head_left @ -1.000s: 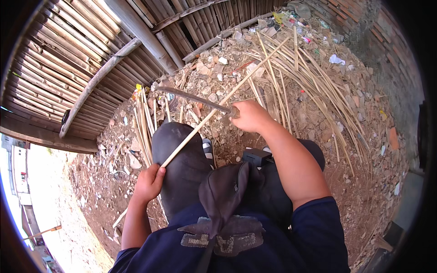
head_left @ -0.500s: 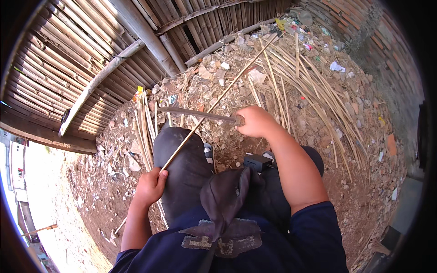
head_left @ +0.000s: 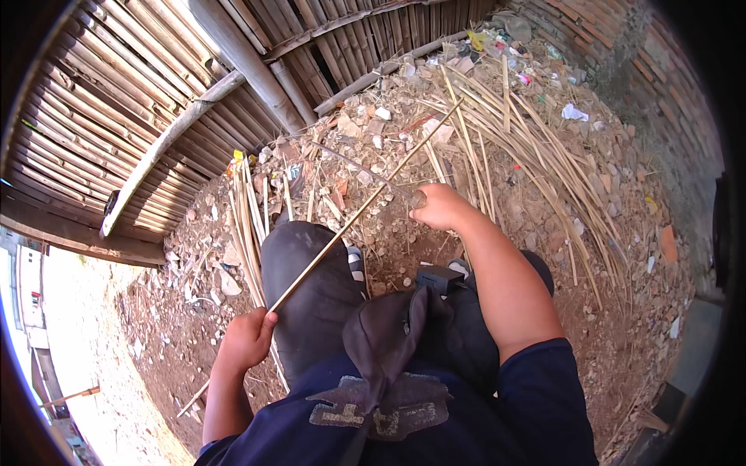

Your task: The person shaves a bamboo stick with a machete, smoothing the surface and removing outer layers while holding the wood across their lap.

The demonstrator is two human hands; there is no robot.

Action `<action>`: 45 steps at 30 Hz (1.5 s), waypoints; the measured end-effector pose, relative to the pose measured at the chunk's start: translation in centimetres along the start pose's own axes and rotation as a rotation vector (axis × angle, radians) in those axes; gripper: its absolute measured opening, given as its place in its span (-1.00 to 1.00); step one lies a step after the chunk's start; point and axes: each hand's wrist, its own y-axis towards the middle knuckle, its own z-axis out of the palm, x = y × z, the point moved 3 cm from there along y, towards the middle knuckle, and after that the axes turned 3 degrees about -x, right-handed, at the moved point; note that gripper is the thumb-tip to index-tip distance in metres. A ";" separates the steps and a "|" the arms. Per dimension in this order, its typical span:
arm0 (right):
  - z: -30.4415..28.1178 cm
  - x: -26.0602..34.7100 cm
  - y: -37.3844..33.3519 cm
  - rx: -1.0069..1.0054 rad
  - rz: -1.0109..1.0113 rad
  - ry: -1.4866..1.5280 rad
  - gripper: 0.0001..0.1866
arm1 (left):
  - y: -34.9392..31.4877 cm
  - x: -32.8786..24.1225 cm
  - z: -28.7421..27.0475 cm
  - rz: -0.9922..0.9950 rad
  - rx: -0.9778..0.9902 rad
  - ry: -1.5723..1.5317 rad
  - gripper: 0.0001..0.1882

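My left hand (head_left: pixel 247 339) is closed around the near end of a long, thin bamboo strip (head_left: pixel 322 254), beside my left knee. The strip slants away to the right, over my left thigh and above the littered ground. In front of my right knee, my right hand (head_left: pixel 443 208) grips the handle of a long knife (head_left: pixel 356 165). Its thin blade points far left and crosses the strip a little beyond my fist. Whether blade and strip touch there, I cannot tell.
Split bamboo strips (head_left: pixel 536 163) lie in a loose pile at the far right, and more strips (head_left: pixel 250 221) lie left of my knee. A slatted bamboo wall (head_left: pixel 132 116) stands at the far left, a brick wall (head_left: pixel 660 85) at the right. Stones and scraps litter the dirt.
My left hand has drawn back slightly, pulling the strip's far tip nearer. The knife's blade has swung so its tip points farther away, while my right hand has shifted a little right.
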 end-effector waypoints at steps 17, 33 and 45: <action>0.3 5.4 -2.6 0.043 -0.197 -0.227 -0.62 | -0.5 0.7 1.8 -0.046 -0.101 0.139 -0.62; -0.6 2.0 -0.8 -0.101 -0.004 0.055 -0.69 | 0.3 1.0 2.8 0.047 -0.165 0.162 -0.67; -0.9 0.9 -0.1 -0.081 0.027 -0.039 -0.59 | -0.2 0.4 2.5 0.015 -0.204 0.252 -0.66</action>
